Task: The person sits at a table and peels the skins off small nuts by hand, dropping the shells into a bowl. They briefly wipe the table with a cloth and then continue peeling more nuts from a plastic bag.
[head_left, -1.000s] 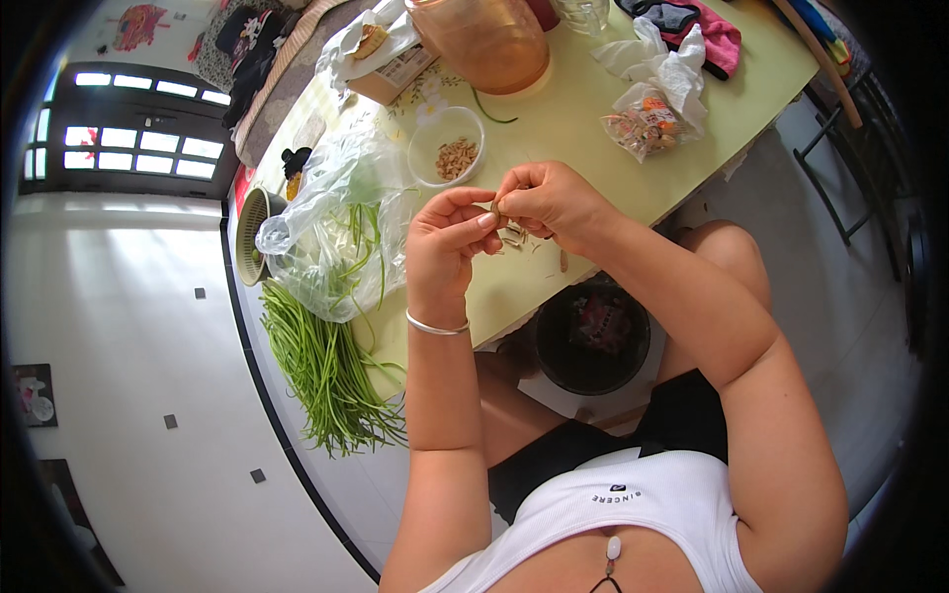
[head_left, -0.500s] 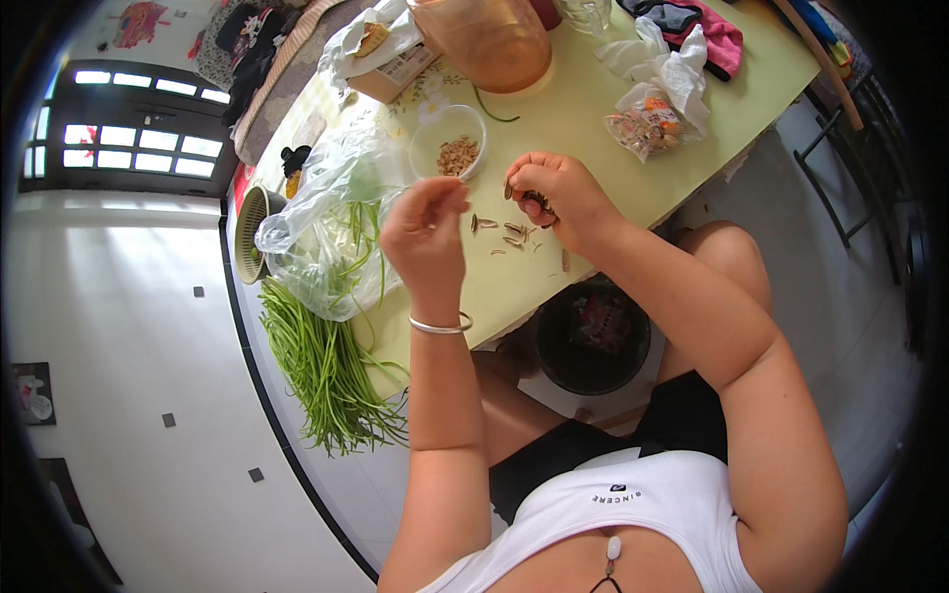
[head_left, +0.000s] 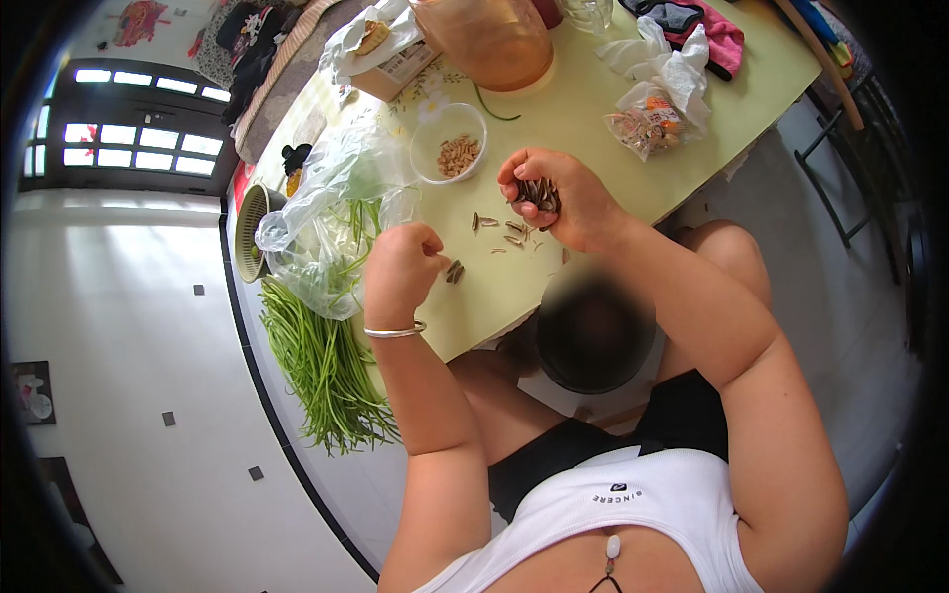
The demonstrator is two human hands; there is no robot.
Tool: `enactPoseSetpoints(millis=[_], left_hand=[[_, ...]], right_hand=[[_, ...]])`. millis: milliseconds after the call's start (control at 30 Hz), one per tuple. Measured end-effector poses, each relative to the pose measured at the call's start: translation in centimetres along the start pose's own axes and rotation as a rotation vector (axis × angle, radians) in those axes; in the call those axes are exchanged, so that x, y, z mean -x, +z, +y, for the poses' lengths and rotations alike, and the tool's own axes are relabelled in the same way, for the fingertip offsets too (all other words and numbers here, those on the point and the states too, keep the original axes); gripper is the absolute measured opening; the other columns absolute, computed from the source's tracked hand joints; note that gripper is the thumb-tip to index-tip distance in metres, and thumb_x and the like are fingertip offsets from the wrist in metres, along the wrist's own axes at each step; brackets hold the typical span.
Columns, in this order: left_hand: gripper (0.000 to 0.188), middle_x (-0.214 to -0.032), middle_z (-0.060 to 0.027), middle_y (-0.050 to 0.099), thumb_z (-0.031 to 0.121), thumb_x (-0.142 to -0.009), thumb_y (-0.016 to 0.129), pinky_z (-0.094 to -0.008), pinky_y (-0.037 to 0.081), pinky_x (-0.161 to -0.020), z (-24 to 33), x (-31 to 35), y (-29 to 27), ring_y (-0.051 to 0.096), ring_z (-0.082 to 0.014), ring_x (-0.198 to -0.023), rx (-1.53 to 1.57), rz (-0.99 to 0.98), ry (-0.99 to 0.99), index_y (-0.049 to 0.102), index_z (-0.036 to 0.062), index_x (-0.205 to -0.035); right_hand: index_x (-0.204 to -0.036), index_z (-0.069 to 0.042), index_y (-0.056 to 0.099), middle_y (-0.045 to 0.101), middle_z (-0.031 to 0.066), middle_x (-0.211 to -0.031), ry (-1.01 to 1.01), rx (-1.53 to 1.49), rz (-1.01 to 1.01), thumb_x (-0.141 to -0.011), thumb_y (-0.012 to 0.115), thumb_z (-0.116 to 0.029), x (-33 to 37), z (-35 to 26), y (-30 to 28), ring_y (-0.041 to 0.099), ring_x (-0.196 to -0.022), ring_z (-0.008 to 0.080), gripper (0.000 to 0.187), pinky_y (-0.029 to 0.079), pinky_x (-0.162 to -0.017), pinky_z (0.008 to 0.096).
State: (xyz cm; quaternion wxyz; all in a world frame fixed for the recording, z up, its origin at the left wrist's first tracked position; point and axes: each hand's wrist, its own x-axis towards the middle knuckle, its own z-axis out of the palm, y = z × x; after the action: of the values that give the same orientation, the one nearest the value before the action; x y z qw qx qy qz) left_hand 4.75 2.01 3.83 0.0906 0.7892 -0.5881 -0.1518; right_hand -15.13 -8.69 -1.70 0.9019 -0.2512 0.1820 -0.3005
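My right hand, palm turned up with fingers curled, cups a heap of dark striped sunflower seeds above the table. My left hand, a silvery bangle on its wrist, is closed low over the table to the left. Right at its fingertips are a few dark seeds or shells; whether the fingers still touch them is unclear. Split shells lie scattered between the hands. Beyond them stands a clear round plastic bowl with tan shelled kernels in it.
Clear plastic bags and long green stalks occupy the table's left side. Further back are a cardboard box and a large orange-tinted container. A packaged snack bag lies at right. Below the table edge sits a dark bin.
My left hand has moved down and left, away from the bowl. Dark seeds or shells now show at its fingertips. My right hand has opened out somewhat, exposing the heap of seeds.
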Motion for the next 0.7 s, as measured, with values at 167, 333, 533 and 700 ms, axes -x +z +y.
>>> enactPoseSetpoints(millis=[167,333,533,700], left_hand=[[0.016,-0.068,-0.0137,0.066,0.001,-0.06,0.072,-0.0341,0.049,-0.057,0.3,-0.1,1.0,0.062,-0.0249,-0.059,-0.106,-0.128,0.018,0.067,-0.0007,-0.076],[0.005,-0.071,-0.0159,0.063,0.0,-0.062,0.062,-0.0435,0.049,-0.065,0.6,-0.2,1.5,0.06,-0.0355,-0.072,-0.134,-0.067,0.074,0.063,0.0024,-0.067],[0.013,-0.07,-0.0169,0.063,-0.001,-0.061,0.064,-0.0385,0.049,-0.061,-0.1,-0.3,2.0,0.062,-0.0324,-0.065,-0.122,-0.045,0.143,0.063,-0.0019,-0.074],[0.014,-0.07,-0.0149,0.063,-0.002,-0.065,0.064,-0.0348,0.048,-0.061,0.0,-0.4,1.6,0.061,-0.0262,-0.064,-0.047,-0.074,0.129,0.064,-0.0018,-0.078]], right_hand=[[-0.088,-0.004,0.055,0.053,0.0043,-0.079,0.024,0.03,0.013,-0.082,0.052,-0.015,-0.2,0.4,0.0,0.045,-0.057,0.0081,0.012,0.029,-0.043,0.0196],[-0.082,-0.004,0.058,0.056,0.0048,-0.073,0.019,0.038,0.032,-0.082,0.06,-0.015,-0.1,0.8,0.1,0.048,-0.055,0.0091,0.011,0.031,-0.044,0.0204],[-0.08,-0.006,0.058,0.057,0.0025,-0.071,0.031,0.089,0.016,-0.084,0.062,-0.015,-0.1,0.9,0.3,0.047,-0.054,0.0074,0.011,0.031,-0.044,0.0196],[-0.083,-0.005,0.06,0.059,0.0021,-0.073,0.017,0.185,0.041,-0.087,0.061,-0.013,-0.2,1.3,0.5,0.049,-0.055,0.0068,0.009,0.033,-0.045,0.0203]])
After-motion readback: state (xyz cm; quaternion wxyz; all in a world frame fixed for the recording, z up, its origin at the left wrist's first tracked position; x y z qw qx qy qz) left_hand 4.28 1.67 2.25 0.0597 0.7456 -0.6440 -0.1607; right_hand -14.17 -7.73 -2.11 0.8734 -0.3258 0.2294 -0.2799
